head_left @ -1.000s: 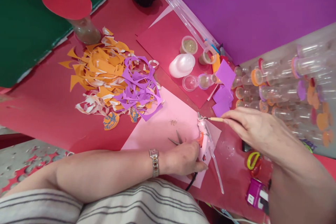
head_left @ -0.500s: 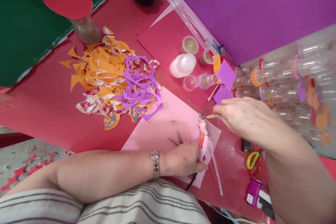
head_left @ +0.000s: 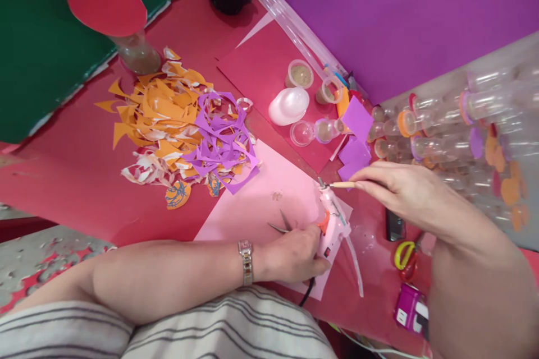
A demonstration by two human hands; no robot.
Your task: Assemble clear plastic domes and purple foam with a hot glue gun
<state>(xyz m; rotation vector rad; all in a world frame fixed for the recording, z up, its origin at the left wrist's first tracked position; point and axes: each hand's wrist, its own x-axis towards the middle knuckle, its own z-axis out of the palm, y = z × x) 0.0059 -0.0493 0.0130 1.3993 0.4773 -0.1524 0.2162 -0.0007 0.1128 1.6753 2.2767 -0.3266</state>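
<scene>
At the lower centre of the frame, a person's left hand [head_left: 295,255] closes around the grip of a pink-and-white plastic hot glue gun [head_left: 332,230] held over a pale pink paper sheet [head_left: 261,190]. The right hand [head_left: 404,193] pinches a thin wooden stick [head_left: 343,184] between its fingertips, the stick's end touching the gun's metal nozzle. The work likely goes best with the gun held steady and the fingers kept well back along the stick, away from the tip. Above centre, two small clear plastic cups [head_left: 300,73] hold tan, sand-like grains. At upper left, a glass jar [head_left: 137,55] topped by a red oval card [head_left: 107,5] holds similar material. At right, clear plastic bottles [head_left: 442,118] stacked on their sides look empty, all on a red worktop [head_left: 63,168].
</scene>
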